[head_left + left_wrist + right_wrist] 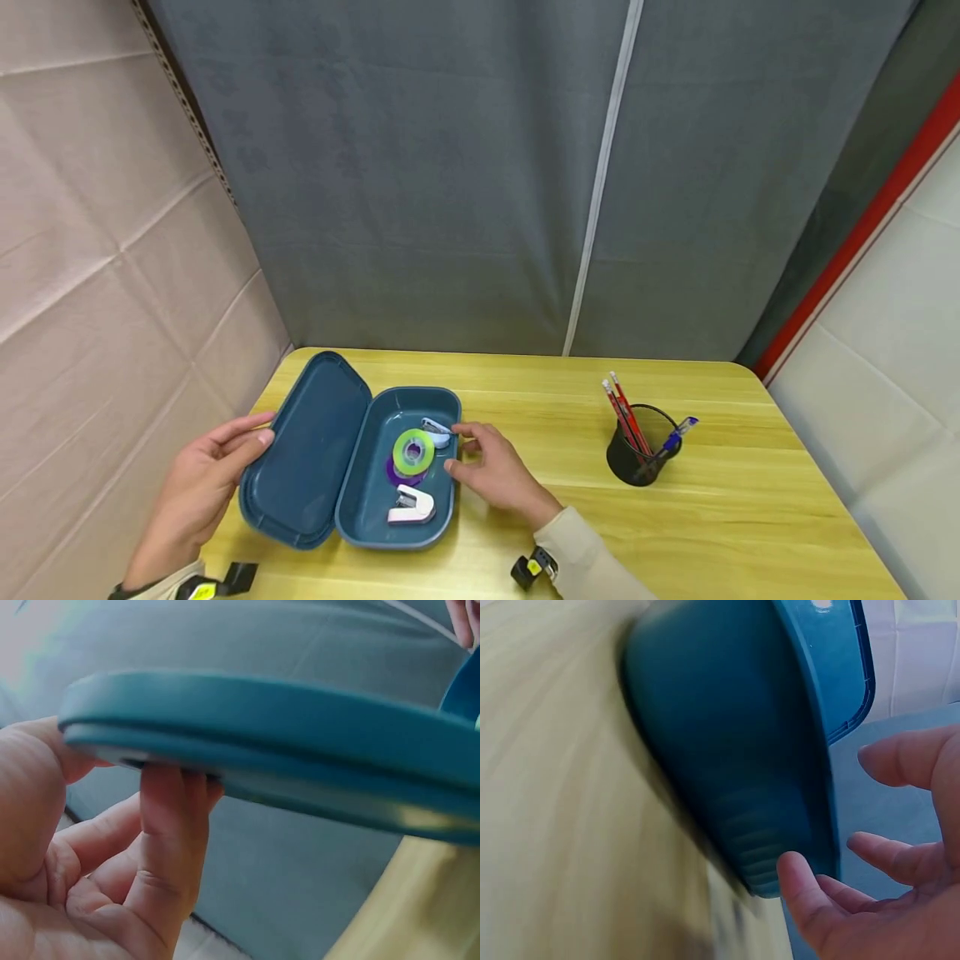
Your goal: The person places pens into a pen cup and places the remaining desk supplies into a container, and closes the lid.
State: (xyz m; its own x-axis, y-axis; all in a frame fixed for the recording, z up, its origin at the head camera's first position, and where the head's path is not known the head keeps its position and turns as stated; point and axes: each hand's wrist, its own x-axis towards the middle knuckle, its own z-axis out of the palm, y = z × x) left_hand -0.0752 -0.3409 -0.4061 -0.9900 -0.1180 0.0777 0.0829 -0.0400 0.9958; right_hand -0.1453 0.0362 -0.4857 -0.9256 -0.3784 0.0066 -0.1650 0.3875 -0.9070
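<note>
A dark blue box (382, 529) lies opened on the wooden table, its hinged lid (303, 467) tilted out to the left. My left hand (202, 483) pinches the lid's outer edge between thumb and fingers; the left wrist view shows the fingertips (161, 795) against the lid's rim. Beside the box's right wall is my right hand (498, 471), thumb and fingers parted, fingertips right at the rim. Inside the box, a green tape roll (413, 452) overlaps a purple tape roll (393, 473). A white mini stapler (411, 507) lies at the front, and a pale blue stapler-like item (437, 433) behind.
To the right stands a black mesh pen cup (630, 458) with red pencils (626, 417) and a blue pen (677, 435). A grey curtain (450, 208) hangs behind the table (720, 533), with pale fabric walls (112, 250) at the sides.
</note>
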